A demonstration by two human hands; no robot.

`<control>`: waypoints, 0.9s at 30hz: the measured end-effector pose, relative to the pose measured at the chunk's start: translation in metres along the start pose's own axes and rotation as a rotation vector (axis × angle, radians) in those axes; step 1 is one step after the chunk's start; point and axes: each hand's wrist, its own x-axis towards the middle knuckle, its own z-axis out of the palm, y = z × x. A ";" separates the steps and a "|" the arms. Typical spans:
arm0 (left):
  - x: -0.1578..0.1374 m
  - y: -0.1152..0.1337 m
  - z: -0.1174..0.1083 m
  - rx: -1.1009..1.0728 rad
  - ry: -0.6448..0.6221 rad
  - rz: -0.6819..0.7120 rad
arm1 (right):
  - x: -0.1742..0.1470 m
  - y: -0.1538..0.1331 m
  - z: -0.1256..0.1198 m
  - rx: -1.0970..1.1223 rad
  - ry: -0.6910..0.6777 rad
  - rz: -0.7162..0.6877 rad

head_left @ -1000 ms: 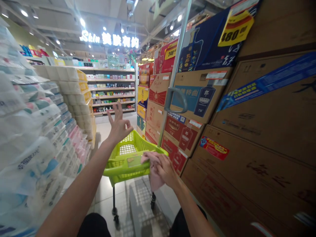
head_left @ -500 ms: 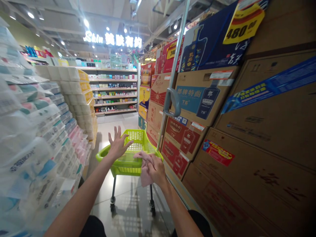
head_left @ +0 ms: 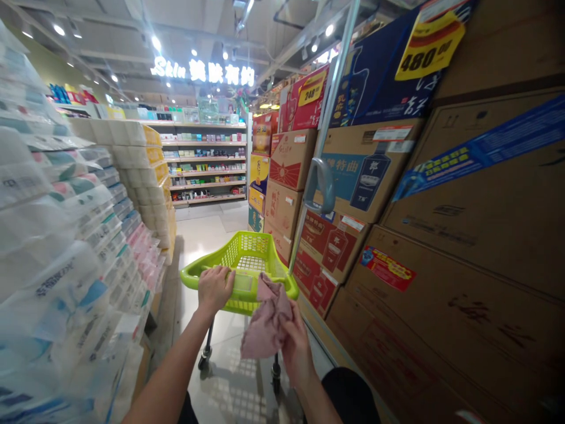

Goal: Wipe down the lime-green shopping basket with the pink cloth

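A bright green shopping cart [head_left: 241, 238] with a perforated basket stands in front of me, its handle side toward me. My left hand [head_left: 215, 288] is closed over the left part of the cart's handle. Between the fingers and thumb of my right hand [head_left: 296, 338] is a crumpled pink cloth [head_left: 267, 324], which hangs down in front of the cart's near edge. Part of the cart's handle is hidden behind the cloth. The basket's visible floor shows only its grid.
Packs of tissue paper [head_left: 88, 235] are piled along the left. Stacked cartons [head_left: 441, 294] line the right side. A metal pole [head_left: 329, 123] with a grey handle [head_left: 323, 185] rises beside the cart. Shelves of small goods [head_left: 207, 159] stand ahead.
My left hand, spread above the cart before, has come down and closed on its handle. The pink cloth has opened out and hangs larger from my right hand.
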 end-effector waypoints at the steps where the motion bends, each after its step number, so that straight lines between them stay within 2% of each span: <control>1: -0.002 0.000 -0.001 0.002 -0.006 0.000 | -0.009 -0.003 0.003 0.085 -0.010 0.042; 6: -0.010 0.002 -0.009 0.005 -0.044 -0.006 | -0.035 -0.021 0.016 0.207 -0.103 0.168; 10: -0.016 0.004 -0.014 0.008 -0.054 -0.023 | -0.051 -0.006 0.013 0.160 -0.014 0.275; 14: -0.021 0.005 -0.018 0.006 -0.051 -0.028 | -0.066 0.014 0.001 0.011 0.041 0.281; 17: -0.022 0.006 -0.020 0.015 -0.048 -0.037 | -0.068 0.012 -0.005 -0.064 0.065 0.275; 20: -0.021 0.008 -0.020 0.028 -0.049 -0.057 | -0.067 0.005 -0.010 -0.178 0.106 0.195; 23: -0.019 0.009 -0.017 0.034 -0.058 -0.076 | -0.067 0.004 -0.014 -0.127 0.041 0.202; 27: -0.015 0.010 -0.012 0.049 -0.070 -0.115 | -0.067 0.006 -0.016 0.095 -0.021 0.286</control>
